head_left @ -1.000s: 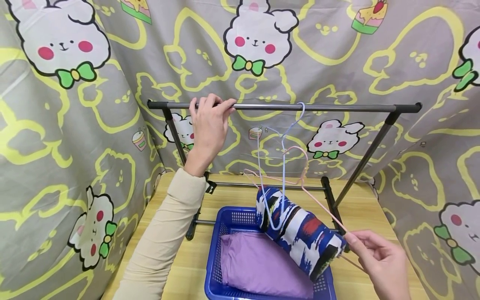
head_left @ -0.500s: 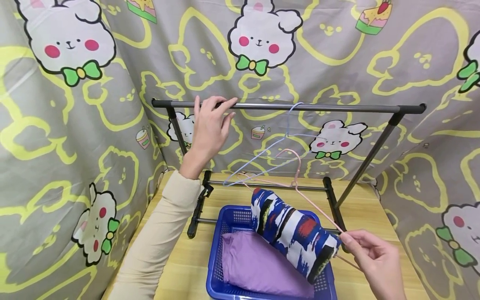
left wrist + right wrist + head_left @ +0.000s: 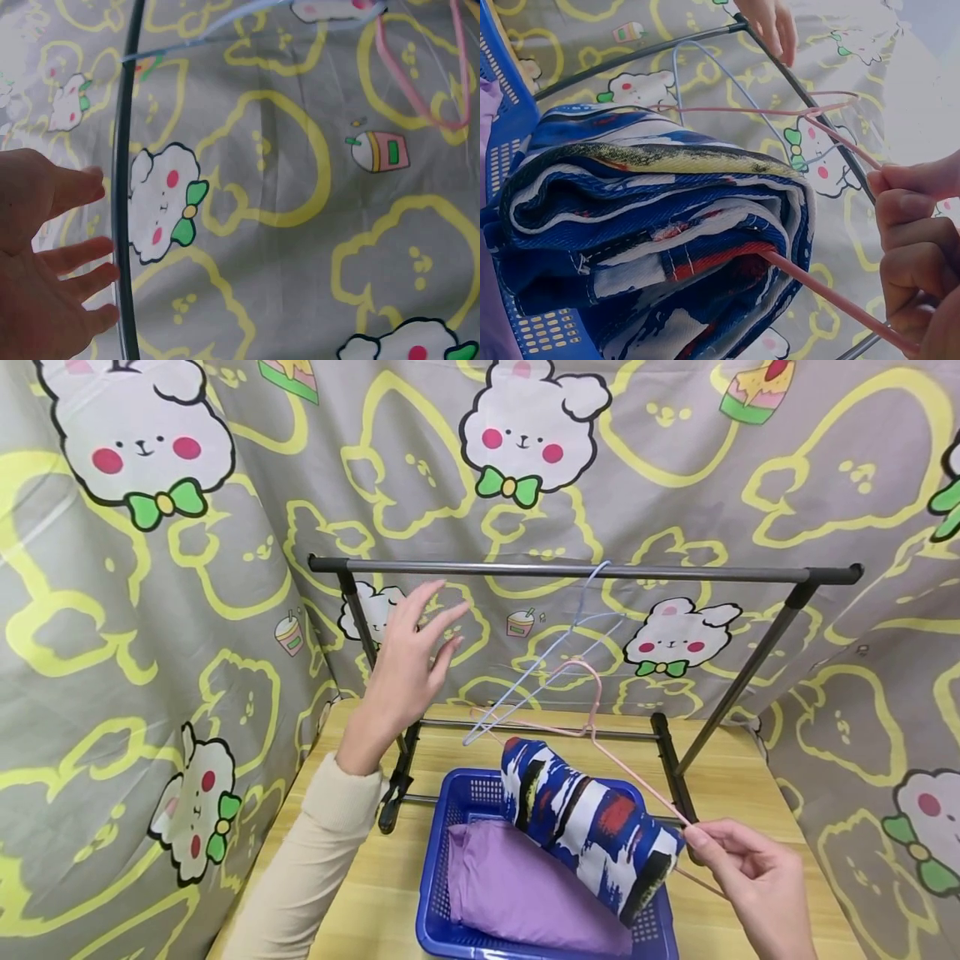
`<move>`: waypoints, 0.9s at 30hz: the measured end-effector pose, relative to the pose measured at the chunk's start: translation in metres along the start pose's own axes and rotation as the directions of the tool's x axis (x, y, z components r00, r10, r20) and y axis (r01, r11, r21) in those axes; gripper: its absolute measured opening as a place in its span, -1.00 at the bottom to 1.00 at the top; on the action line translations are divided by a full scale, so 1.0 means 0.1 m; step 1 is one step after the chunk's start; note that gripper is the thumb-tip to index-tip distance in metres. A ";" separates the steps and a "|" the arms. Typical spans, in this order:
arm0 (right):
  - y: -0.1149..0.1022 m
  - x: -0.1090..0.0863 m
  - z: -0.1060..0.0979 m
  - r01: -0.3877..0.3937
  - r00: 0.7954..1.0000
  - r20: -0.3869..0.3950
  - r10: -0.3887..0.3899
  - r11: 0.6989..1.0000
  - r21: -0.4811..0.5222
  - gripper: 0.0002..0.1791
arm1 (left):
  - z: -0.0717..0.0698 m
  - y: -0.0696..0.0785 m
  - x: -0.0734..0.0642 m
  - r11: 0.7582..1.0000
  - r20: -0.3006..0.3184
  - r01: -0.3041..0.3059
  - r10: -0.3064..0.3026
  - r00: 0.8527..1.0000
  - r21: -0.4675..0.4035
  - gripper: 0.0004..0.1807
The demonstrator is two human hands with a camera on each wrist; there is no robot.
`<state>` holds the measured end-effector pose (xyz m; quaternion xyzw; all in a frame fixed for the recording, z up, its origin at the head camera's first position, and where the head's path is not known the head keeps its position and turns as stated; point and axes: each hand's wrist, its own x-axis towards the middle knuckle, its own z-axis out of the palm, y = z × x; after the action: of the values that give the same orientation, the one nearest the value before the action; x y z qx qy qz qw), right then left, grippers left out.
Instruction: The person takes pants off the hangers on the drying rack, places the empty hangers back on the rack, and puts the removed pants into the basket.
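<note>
My right hand pinches one end of a pink hanger. Folded over that hanger is a blue, white, red and black patterned cloth garment, hanging above a blue basket. In the right wrist view the garment's folded layers show, with the pink wire running through them. My left hand is in front of the rack's rail, fingers spread and holding nothing. From the rail hangs a light blue hanger, bare and turned at an angle. Its hook is over the rail.
Inside the basket lies a folded purple cloth. The rack's dark feet stand on a wooden table. Behind and at both sides hangs a grey patterned curtain.
My left hand has let go of the rail and come down toward me. The blue hanger has swung round on the rail. My right hand has kept its hold on the pink hanger.
</note>
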<state>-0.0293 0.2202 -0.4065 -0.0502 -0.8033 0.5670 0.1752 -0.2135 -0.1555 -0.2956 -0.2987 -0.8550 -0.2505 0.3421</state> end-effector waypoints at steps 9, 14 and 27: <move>0.05 0.00 0.02 0.031 0.999 0.024 -0.031 0.999 -0.011 -0.92 | -0.05 0.20 -0.63 0.970 0.026 0.060 -0.055 0.998 -0.237 -0.70; 0.07 0.01 0.03 0.025 0.999 0.035 -0.025 1.000 0.001 -0.92 | 0.00 0.42 -0.89 0.933 0.082 0.024 0.005 0.997 -0.359 -0.74; 0.07 0.02 0.00 0.073 0.996 0.049 -0.075 0.996 0.041 -0.85 | 0.66 0.52 -1.32 0.970 0.456 0.021 0.094 0.885 -0.241 -0.39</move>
<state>-0.0323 0.2230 -0.4129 -0.0025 -0.7976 0.5768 0.1765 -0.1295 -0.1224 -0.4230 -0.4050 -0.8696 -0.2665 0.0940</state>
